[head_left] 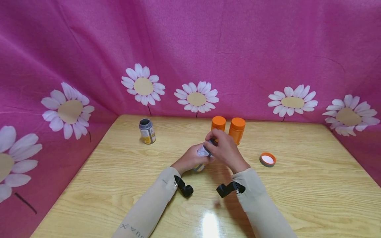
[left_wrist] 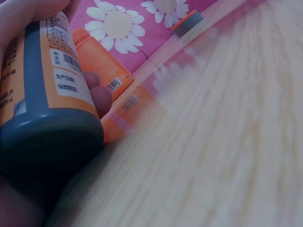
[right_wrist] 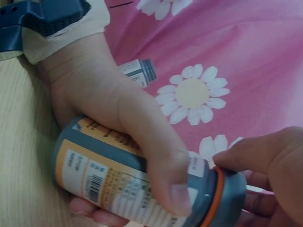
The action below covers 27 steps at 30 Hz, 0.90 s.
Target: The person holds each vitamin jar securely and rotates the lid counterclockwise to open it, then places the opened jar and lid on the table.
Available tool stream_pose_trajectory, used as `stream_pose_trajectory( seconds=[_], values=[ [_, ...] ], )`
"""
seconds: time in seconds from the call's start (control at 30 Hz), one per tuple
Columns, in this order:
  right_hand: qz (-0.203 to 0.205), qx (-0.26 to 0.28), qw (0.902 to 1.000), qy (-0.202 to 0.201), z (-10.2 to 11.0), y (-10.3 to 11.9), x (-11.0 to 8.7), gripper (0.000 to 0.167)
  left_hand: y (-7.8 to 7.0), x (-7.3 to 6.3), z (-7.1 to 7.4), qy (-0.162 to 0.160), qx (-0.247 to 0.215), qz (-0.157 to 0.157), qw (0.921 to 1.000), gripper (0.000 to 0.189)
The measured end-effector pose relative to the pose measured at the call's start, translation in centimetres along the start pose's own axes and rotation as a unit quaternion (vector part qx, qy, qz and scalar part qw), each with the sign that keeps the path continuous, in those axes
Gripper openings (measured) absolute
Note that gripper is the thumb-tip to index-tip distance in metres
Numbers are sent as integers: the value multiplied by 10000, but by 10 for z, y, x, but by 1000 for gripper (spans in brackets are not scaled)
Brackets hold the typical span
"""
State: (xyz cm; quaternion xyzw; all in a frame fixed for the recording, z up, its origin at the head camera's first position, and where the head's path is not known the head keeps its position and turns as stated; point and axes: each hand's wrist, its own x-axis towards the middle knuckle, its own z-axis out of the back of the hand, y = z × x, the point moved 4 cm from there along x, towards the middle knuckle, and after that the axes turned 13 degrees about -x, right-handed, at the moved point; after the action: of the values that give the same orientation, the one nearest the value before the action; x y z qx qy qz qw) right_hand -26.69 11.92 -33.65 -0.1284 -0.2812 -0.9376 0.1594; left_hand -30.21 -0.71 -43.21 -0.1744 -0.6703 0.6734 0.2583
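Note:
My left hand (head_left: 189, 159) grips a grey bottle (right_wrist: 106, 177) round its body and holds it tilted. Its label is orange and white, with a barcode. At the bottle's top, my right hand (head_left: 224, 149) pinches the grey cap (right_wrist: 230, 198), which has an orange ring at its lower edge. Whether the cap is loose on the neck cannot be made out. In the left wrist view the bottle's dark base (left_wrist: 49, 137) shows close to the tabletop.
Two orange bottles (head_left: 218, 122) with orange lids stand just behind the hands. At the back left an uncapped grey bottle (head_left: 148, 134) is upright. A grey and orange cap (head_left: 268, 159) lies inner side up on the wooden table (head_left: 312, 185). A pink flowered cloth (head_left: 238, 49) hangs behind.

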Motion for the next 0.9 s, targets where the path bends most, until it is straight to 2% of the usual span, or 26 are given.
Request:
stream_pose_trajectory(
  seconds=[0.13, 0.37, 0.47, 0.67, 0.9],
  values=[
    [6, 107, 9999, 115, 3, 1, -1, 13, 0, 0, 0, 41, 51, 19, 10000, 51],
    [330, -19, 9994, 100, 3, 3, 0, 11, 0, 0, 0, 32, 13, 44, 10000, 51],
    [278, 25, 9994, 186, 1, 3, 0, 15, 0, 0, 0, -23, 32, 93, 9999, 49],
    [-102, -21, 9984, 548, -1, -2, -1, 33, 2, 0, 1, -152, 34, 181, 9997, 47],
    [112, 22, 9985, 535, 3, -6, -1, 30, -2, -1, 1, -88, -60, 177, 9998, 50]
  ],
)
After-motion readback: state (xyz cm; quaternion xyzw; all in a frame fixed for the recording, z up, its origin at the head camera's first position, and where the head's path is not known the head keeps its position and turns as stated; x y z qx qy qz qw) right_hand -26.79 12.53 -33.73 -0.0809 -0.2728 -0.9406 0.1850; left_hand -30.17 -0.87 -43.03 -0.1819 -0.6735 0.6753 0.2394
